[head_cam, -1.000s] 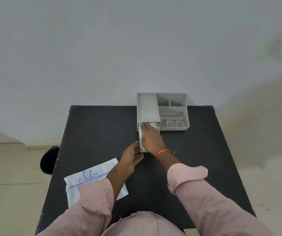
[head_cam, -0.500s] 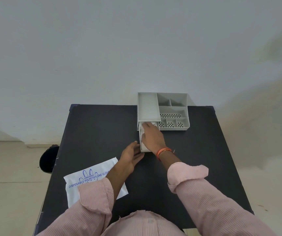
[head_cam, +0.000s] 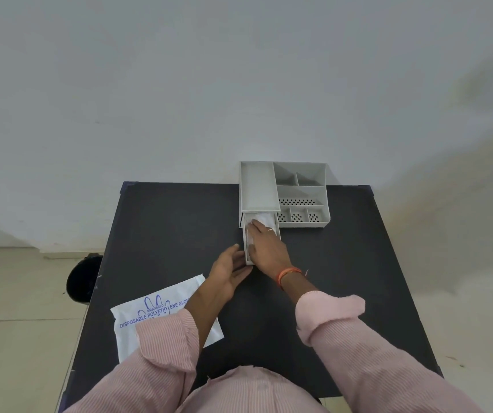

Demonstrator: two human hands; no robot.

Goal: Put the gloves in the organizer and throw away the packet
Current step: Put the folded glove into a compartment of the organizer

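Note:
A grey organizer stands at the far edge of the black table. Its drawer is pulled out toward me on the left side. Thin white gloves lie in the drawer. My right hand lies flat on top of them, fingers spread and pressing down, and covers most of the drawer. My left hand rests with its palm and fingers against the drawer's near left corner. The white glove packet with blue print lies flat at the table's near left, partly under my left sleeve.
A dark round bin stands on the floor just off the table's left edge. The organizer's right half has several small open compartments. A pale wall rises behind the table.
My right hand has shifted slightly on the gloves in the drawer. My left hand stays by the drawer's corner. The packet has not moved.

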